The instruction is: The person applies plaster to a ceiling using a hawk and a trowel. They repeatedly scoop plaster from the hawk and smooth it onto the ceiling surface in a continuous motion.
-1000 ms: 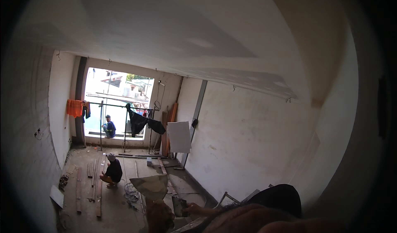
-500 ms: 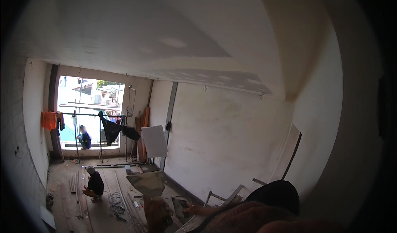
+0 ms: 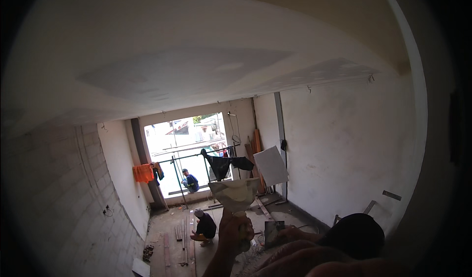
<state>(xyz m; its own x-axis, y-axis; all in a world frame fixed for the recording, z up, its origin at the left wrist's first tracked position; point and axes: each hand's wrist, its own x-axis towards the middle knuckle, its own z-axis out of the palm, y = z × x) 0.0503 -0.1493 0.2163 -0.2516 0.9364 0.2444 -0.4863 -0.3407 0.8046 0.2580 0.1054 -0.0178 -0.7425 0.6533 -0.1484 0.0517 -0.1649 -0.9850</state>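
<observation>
My left hand point(image 3: 237, 233) is raised at the lower middle, its fingers wrapped round the handle of a wide putty knife point(image 3: 235, 194). The knife's broad blade points up and carries pale smears. To its right, my right hand point(image 3: 293, 233) grips a smaller, dark, square-bladed scraper point(image 3: 273, 233) with a light smear on it. The two tools are apart, and neither touches the ceiling point(image 3: 162, 36) or a wall. Part of the right forearm is hidden behind a large skin-coloured shape close to the camera.
A co-worker in black point(image 3: 204, 227) squats on the floor beside long strips point(image 3: 184, 240). Another person in blue point(image 3: 190, 181) sits at the window opening. Dark cloth point(image 3: 221, 165) and orange cloth point(image 3: 143, 173) hang on a pipe rail. A white board point(image 3: 271, 166) leans at the right wall.
The view has swung left and tilted up, so the window sits farther right and lower. My left hand and the putty knife appear higher and farther right; both hands keep their tools.
</observation>
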